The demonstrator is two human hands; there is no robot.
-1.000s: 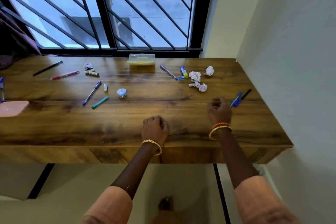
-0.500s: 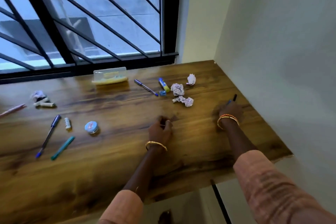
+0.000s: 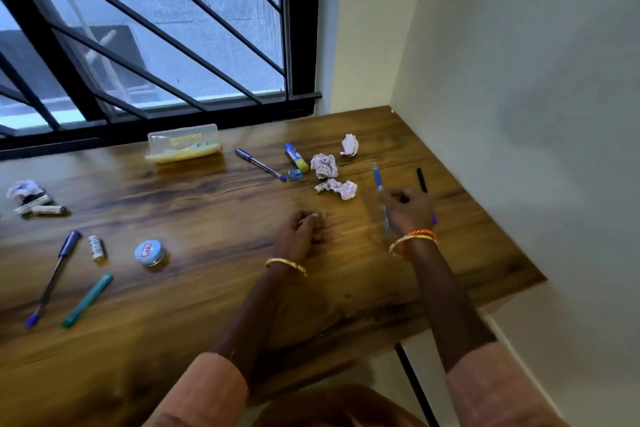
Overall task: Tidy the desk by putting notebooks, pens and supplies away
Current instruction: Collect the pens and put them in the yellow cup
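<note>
Gripping a blue pen (image 3: 380, 196) just above the worktop (image 3: 207, 288), the right hand (image 3: 410, 208) risked knocking the black pen (image 3: 421, 179) just beyond it off the edge (wall side). The left hand (image 3: 304, 230) rested curled, apparently empty.

I see a blue pen (image 3: 378, 184), motion-blurred, gripped in my right hand (image 3: 410, 210), its upper end sticking out past the fingers. A black pen (image 3: 421, 179) lies on the worktop (image 3: 207, 288) just beyond that hand. Three crumpled paper balls (image 3: 334, 166) sit ahead, between my two hands. Far off my left hand (image 3: 303, 230) lie a blue pen (image 3: 52, 279) and a teal pen (image 3: 88, 300).
</note>
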